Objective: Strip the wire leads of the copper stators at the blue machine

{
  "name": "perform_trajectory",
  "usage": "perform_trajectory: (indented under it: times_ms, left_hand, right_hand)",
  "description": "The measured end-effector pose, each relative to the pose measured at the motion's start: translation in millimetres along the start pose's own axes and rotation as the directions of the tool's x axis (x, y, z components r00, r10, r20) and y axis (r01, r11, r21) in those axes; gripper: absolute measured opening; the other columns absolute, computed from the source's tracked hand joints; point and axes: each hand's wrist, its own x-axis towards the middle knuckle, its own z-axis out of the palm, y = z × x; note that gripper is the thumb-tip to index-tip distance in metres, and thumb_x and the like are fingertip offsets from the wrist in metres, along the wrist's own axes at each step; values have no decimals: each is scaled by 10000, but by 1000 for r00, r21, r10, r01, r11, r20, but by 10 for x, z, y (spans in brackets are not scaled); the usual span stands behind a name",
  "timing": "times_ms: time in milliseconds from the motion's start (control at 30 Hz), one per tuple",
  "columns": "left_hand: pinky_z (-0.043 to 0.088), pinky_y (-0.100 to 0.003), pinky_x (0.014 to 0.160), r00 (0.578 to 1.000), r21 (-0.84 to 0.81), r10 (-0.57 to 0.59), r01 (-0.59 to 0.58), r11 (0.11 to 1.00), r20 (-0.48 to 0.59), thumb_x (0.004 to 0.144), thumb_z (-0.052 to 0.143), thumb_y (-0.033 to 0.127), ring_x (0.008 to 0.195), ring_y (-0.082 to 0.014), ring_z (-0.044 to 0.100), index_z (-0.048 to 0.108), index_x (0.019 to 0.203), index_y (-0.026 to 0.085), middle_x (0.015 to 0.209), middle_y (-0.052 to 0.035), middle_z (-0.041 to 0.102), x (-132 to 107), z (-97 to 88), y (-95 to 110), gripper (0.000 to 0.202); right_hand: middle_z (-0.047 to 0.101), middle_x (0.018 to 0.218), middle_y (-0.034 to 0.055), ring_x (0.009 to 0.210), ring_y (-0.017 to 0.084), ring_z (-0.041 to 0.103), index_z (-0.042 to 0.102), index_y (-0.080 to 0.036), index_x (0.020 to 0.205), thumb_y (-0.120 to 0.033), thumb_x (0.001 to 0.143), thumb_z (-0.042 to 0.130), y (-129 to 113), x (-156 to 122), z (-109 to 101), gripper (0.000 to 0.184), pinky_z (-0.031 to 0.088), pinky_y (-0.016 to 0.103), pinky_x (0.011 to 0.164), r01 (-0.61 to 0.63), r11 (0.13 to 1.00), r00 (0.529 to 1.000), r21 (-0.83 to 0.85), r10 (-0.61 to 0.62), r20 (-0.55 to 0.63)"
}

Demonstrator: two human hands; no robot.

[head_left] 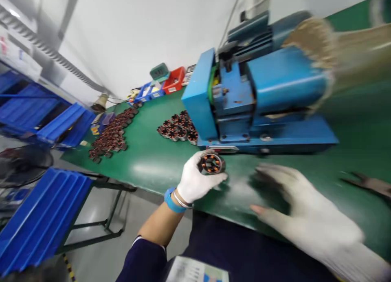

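My left hand [195, 178], in a white glove, grips a motor stator [211, 163], a dark ring with copper windings, just in front of the blue machine. The stator's open face is turned up toward me. To the right, my right hand [301, 206], also gloved, hovers over the bench with thumb and fingers apart and nothing between them; it is a little blurred. A cluster of similar stators [180, 128] stands on the green bench left of the machine. Pliers [368, 184] lie beyond my right hand.
The blue motor-driven machine [275, 82] fills the back right of the green bench [146, 164]. A heap of dark copper-coloured parts [113, 133] lies far left. Behind stand a red bin [174, 80] and blue bins [149, 92]. Blue corrugated panels [42, 221] are at left.
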Motion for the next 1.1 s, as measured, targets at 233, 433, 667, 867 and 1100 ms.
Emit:
perform_trajectory:
  times_ms: [233,433,667,867,1100]
  left_hand:
    - [636,-429,976,973,-135,199,-183,974,114,599,939,216,994,-257,776,688,1118,197,1090,-78,809,286,817,274,577]
    - [619,-439,1061,965,-135,255,-245,960,56,648,894,188,1079,-270,781,699,1153,183,1141,-90,823,552,990,412,541]
    - [650,-394,1024,969,-66,236,-231,971,73,739,817,115,1063,-262,794,749,1106,187,1089,-65,836,615,1028,596,380]
    - [658,-398,990,971,-19,198,-198,980,134,738,796,84,997,-262,804,757,1052,179,1004,-53,843,628,1006,714,331]
    - [659,-418,947,954,14,230,-237,971,191,742,832,98,1003,-293,800,748,1024,150,1024,-98,840,675,999,791,299]
  right_hand:
    - [742,1115,127,969,334,754,718,-210,1140,-444,673,724,-313,683,-53,523,661,487,859,-256,914,947,316,302,-109]
    - [790,1021,102,915,326,768,746,-212,1100,-406,691,760,-225,988,-231,452,644,488,884,-292,897,926,331,352,-138]
    - [814,967,89,907,353,782,759,-229,1058,-392,733,789,-288,1125,-385,365,651,485,814,-295,925,936,241,330,-122]
    - [812,933,96,914,373,777,777,-226,998,-456,759,784,-312,1127,-456,331,636,489,794,-319,942,930,106,332,-158]
    - [803,1026,139,1020,383,755,766,-158,1123,-400,781,803,-373,1192,-472,420,596,531,921,-429,902,890,58,432,-146]
